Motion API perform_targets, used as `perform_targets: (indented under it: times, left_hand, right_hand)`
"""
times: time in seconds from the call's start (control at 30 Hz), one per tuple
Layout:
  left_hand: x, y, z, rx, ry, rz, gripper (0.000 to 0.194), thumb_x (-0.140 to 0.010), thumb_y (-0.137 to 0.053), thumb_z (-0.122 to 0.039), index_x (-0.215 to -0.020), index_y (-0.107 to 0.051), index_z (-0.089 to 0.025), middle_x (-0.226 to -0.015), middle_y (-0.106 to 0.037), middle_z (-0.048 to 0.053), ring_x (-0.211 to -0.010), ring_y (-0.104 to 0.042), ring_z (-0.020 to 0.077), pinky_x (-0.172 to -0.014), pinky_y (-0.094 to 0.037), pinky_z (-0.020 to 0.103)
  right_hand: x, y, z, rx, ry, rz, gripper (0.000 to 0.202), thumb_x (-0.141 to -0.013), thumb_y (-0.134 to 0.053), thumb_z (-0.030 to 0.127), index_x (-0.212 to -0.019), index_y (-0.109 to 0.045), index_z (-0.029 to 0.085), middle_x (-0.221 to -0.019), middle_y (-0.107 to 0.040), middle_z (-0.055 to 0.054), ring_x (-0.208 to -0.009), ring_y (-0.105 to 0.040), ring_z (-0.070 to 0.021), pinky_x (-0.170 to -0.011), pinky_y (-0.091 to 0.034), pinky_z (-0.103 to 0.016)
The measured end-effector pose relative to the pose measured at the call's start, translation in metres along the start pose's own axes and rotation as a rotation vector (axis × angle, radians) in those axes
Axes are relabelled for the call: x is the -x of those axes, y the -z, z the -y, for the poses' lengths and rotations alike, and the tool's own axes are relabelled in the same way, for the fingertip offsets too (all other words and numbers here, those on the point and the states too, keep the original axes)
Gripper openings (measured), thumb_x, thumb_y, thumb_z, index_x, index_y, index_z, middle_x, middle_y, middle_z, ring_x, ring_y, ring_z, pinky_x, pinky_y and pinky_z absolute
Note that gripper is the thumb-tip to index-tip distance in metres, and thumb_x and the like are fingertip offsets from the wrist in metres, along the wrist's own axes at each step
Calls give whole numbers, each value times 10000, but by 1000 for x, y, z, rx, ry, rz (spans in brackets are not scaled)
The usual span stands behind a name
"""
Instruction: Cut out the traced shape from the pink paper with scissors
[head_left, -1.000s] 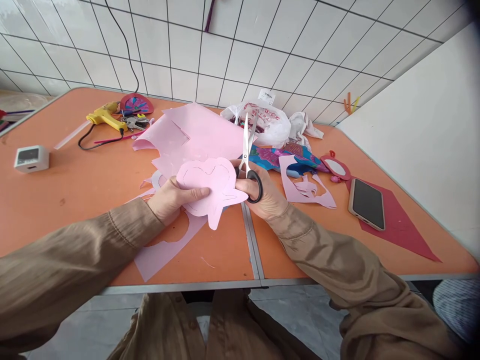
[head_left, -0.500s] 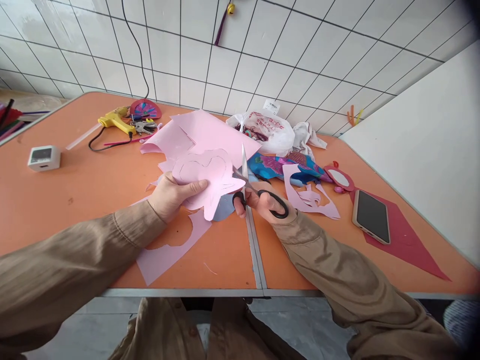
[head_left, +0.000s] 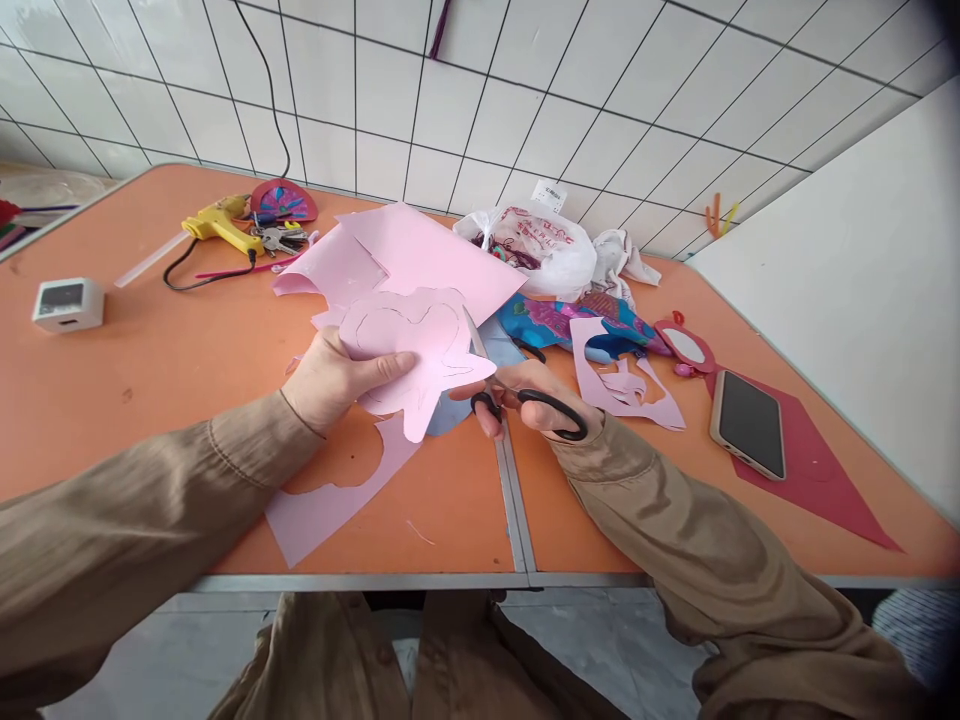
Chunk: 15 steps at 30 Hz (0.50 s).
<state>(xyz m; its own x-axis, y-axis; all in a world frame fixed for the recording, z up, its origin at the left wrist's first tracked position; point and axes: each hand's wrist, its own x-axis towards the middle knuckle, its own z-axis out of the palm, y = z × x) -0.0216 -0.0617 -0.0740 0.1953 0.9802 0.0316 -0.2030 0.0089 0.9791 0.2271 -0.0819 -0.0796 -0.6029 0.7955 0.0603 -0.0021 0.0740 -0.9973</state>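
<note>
Orange bench [head_left: 150, 420] | pink cutout [head_left: 435, 365] held above it, pinched by left hand [head_left: 330, 385] | scissors [head_left: 509, 395] gripped by right hand [head_left: 546, 384] | cutout's pointed tip [head_left: 481, 368] could be nicked if it is flexed near the blade [head_left: 474, 336]

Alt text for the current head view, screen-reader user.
The left hand holds a line-marked pink cutout; the right hand holds scissors at its edge. Pink scraps lie on the orange table, with a glue gun, a bag and a phone farther out.

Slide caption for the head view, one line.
Left hand holds a pink paper cutout; right hand holds black-handled scissors beside it, above an orange table.
</note>
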Motion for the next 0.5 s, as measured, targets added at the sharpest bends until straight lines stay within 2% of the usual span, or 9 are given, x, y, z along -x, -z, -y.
perform_targets:
  times: [0.13,0.27,0.33,0.43,0.5]
  left_hand:
    - [-1,1,-4,-67,-31,4,306,-563,-926,-352,-777,-784,-185,-834,-777,70,-843,-715,309,-699,-568,380]
    - [-4,5,-4,-137,-74,30,290,-583,-911,-374,-773,-792,-190,-838,-780,75,-839,-714,305,-698,-572,378]
    - [-6,7,-3,-170,-82,49,290,-570,-911,-385,-752,-793,-194,-827,-777,75,-835,-711,304,-695,-569,375]
    - [-8,7,-3,-200,-91,60,281,-552,-910,-390,-719,-788,-200,-803,-771,67,-832,-703,302,-701,-561,374]
    - [-7,7,-5,-199,-86,63,275,-554,-907,-375,-724,-789,-194,-807,-769,68,-851,-699,307,-719,-557,378]
  right_hand:
    - [0,8,-1,22,-23,75,691,-723,-721,710,-1101,-757,132,-607,-627,-7,-528,-554,-129,-510,-442,-257]
    - [-1,10,-1,53,-47,118,661,-723,-715,714,-1045,-766,139,-592,-632,-9,-509,-552,-126,-483,-426,-246]
    - [0,6,0,56,-59,83,666,-704,-717,726,-995,-773,129,-564,-613,-2,-485,-525,-113,-465,-391,-239]
    - [1,-1,1,56,-64,-64,700,-655,-711,763,-920,-779,119,-499,-551,27,-444,-464,-95,-436,-343,-233]
    - [1,-4,2,58,-83,-64,704,-624,-726,769,-892,-780,121,-483,-540,30,-435,-460,-99,-430,-347,-238]
